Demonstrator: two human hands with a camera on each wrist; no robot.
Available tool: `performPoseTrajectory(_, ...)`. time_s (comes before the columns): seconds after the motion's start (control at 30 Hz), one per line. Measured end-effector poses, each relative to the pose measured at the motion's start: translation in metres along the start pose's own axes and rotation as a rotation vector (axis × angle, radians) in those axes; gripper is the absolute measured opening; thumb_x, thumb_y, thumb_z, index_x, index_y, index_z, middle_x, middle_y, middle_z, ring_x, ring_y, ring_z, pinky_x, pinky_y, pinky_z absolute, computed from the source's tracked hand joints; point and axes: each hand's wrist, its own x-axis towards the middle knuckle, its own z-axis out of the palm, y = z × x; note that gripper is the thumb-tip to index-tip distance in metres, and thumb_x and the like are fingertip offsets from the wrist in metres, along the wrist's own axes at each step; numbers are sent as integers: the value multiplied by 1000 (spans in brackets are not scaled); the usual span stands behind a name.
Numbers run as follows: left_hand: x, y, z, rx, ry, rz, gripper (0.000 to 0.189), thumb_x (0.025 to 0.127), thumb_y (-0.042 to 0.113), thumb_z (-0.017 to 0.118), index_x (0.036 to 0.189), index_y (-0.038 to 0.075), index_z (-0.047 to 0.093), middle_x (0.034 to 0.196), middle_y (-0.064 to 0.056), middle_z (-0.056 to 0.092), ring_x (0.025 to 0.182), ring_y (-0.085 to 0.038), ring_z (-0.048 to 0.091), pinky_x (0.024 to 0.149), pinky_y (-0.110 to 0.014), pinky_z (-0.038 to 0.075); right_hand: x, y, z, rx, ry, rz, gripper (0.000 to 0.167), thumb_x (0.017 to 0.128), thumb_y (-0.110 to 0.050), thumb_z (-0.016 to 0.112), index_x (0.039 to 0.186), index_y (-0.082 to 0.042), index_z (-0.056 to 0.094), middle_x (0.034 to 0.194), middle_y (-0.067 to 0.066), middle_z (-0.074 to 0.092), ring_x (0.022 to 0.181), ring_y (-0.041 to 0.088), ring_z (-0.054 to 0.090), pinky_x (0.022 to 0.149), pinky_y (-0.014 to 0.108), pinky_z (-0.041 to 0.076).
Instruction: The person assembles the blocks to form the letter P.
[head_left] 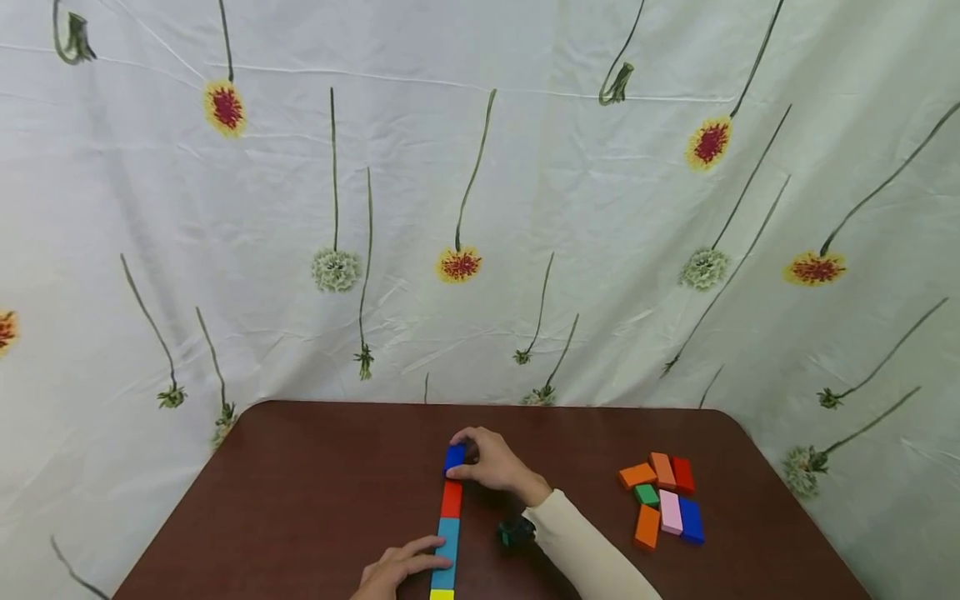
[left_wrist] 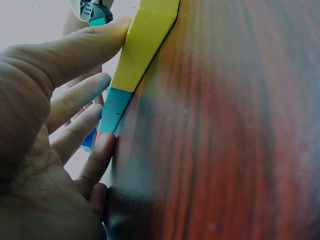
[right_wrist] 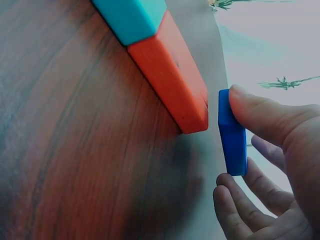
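A blue block is pinched between the thumb and fingers of my right hand, at the far end of a row of blocks. In the right wrist view, a small gap shows between this blue block and the red block ending the row. Nearer me, the row continues with light blue and then a yellow block. My left hand has its fingers extended, touching the light blue part from the left; its thumb lies against the yellow block in the left wrist view.
On the right of the dark brown table lies a loose group: several orange blocks, a red one, a green one, a pink one and another blue one. A flowered white cloth hangs behind.
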Motion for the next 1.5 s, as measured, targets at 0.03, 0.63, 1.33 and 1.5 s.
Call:
performPoseTrajectory(0.03,0,0,0,-2,-3,0,38,94,34,70,131,28,67,151,5,48,118,-34,48,81,-56,40,0,0,0,-1,-1,6,43,87,-25,80,123,-9,63,109,6,62,91,15,62,77,26,52)
performPoseTrajectory(0.63,2,2,1,-7,14,11,36,95,33,69,131,28,67,150,9,48,119,-40,49,80,-63,40,-3,0,3,16,42,24,36,89,-17,77,122,-7,64,113,11,63,96,21,63,82,31,54)
performPoseTrajectory(1.33,2,0,1,15,20,35,34,96,31,66,130,27,68,148,7,50,117,-38,52,79,-65,41,-4,6,7,-26,22,5,27,92,-20,75,117,-10,70,119,9,62,102,23,63,88,35,54)
performPoseTrajectory(1.5,3,-4,2,39,35,47,34,96,31,67,129,27,68,147,6,51,116,-34,54,77,-65,42,-4,7,7,-19,23,-6,28,92,-20,75,117,-9,69,119,10,62,102,24,63,88,35,54)
